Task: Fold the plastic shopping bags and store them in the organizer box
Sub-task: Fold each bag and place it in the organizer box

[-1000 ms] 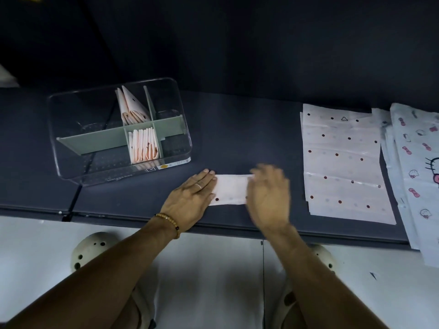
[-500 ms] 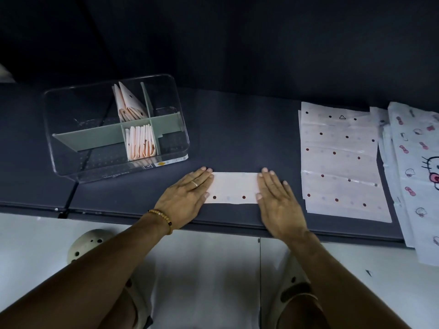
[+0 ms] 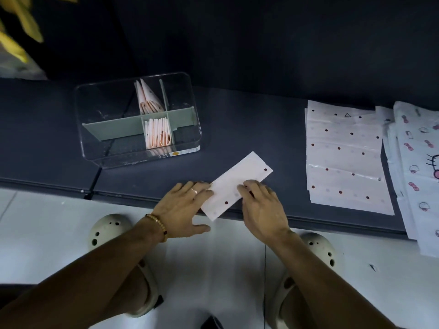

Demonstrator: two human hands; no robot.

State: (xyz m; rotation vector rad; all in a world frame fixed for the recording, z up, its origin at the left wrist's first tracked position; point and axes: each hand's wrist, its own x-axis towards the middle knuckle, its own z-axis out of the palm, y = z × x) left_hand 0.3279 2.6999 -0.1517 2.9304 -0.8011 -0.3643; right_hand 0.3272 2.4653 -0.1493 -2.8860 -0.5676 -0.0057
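A white bag folded into a long strip [image 3: 240, 184] with dark red dots lies slanted on the dark table, its near end over the table's front edge. My left hand [image 3: 184, 207] lies flat with its fingertips on the strip's near left end. My right hand [image 3: 262, 206] presses straight fingers on the strip's middle from the right. The clear organizer box [image 3: 190, 98] with grey-green dividers stands at the back left; folded pink-white bags [image 3: 158, 132] fill its middle compartments.
A stack of flat dotted bags [image 3: 344, 157] lies at the right, with cartoon-print bags [image 3: 418, 160] beyond it hanging over the table edge. The table's front edge [image 3: 332, 223] runs just under my hands. Below are a white floor and my pale clogs.
The strip lay level along the table edge; now it is turned so its right end points away from me. Both hands have stayed on it, nearer the edge.
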